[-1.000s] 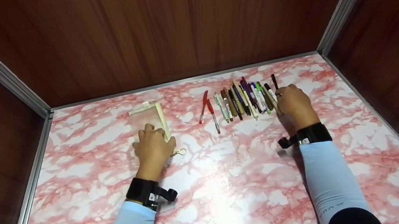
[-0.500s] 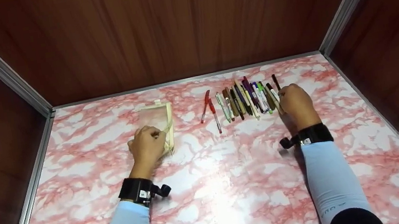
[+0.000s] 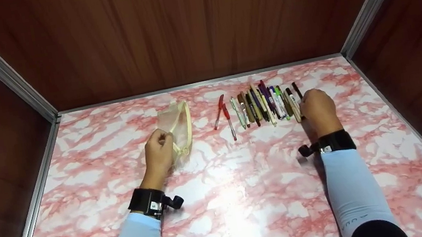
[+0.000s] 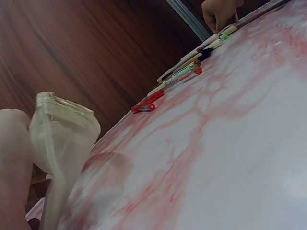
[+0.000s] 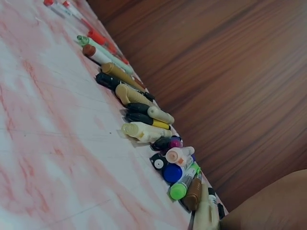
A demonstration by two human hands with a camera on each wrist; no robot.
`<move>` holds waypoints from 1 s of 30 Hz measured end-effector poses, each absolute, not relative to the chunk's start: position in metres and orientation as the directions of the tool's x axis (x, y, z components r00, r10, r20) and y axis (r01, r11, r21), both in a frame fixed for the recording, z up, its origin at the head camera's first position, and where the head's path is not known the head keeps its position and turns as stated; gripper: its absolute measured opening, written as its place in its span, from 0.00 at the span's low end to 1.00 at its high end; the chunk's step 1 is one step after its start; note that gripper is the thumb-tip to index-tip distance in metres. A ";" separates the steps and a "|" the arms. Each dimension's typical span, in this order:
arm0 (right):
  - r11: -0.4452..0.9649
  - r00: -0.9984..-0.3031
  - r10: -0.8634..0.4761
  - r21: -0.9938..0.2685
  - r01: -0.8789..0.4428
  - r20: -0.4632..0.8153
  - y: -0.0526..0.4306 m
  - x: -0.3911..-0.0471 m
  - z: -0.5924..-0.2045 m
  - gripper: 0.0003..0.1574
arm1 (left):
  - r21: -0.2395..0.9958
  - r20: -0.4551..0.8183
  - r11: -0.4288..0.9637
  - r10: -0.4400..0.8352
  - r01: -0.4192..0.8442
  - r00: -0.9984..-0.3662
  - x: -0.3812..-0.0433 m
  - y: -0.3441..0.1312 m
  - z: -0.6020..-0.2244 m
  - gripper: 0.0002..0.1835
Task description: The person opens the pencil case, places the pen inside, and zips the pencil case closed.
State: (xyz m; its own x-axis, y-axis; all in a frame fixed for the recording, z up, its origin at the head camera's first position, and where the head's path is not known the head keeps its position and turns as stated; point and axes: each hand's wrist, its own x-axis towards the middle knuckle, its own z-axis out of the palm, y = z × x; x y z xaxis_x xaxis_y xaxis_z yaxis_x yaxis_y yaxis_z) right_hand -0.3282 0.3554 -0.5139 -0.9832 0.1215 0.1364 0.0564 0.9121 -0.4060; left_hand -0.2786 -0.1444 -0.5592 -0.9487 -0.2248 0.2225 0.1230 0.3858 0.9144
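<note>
My left hand [image 3: 159, 151] pinches one edge of a see-through mesh zip pouch [image 3: 180, 125] with pale yellow trim, and its mouth gapes. In the left wrist view the pouch [image 4: 67, 129] stands up from the table beside the fingers. A ring-shaped zip pull [image 3: 185, 151] hangs at its near end. At the right end of a row of pens, my right hand [image 3: 318, 106] has its fingers curled down on a black pen [image 3: 297, 89], whose lower part is hidden. Beside it lies a pale marker with a dark cap [image 3: 293, 104].
Several pens and markers [image 5: 136, 98] lie side by side between the hands. Two red pens [image 3: 228, 116] lie apart, nearer the pouch. A pink-and-white marbled table [image 3: 248, 196] is enclosed by dark wood panels [image 3: 189, 29] with grey metal edging.
My left hand has gone from lying over the flat pouch to pinching its edge, and the pouch has been lifted and spread open. The black pen's top has tilted slightly by the right hand.
</note>
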 end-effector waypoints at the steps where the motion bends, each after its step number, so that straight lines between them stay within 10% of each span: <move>1: 0.912 -0.983 0.120 -0.407 0.053 0.139 0.356 -0.328 -0.514 0.13 | 0.925 0.219 0.360 -0.235 0.124 -0.947 -0.278 -0.143 -0.560 0.09; 30: 0.707 -0.988 0.071 -0.705 -0.048 0.138 0.286 -0.343 -0.479 0.21 | 0.979 0.156 0.168 -0.272 0.113 -0.950 -0.274 -0.128 -0.565 0.10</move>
State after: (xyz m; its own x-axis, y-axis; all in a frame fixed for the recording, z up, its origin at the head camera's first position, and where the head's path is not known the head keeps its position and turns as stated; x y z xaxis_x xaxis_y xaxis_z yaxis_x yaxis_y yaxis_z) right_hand -0.3428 0.2862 -0.4789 -0.9878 0.0713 0.1382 -0.0476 0.7073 -0.7053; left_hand -0.2738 -0.1278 -0.5646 -0.9496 -0.2718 0.1560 0.1129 0.1678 0.9793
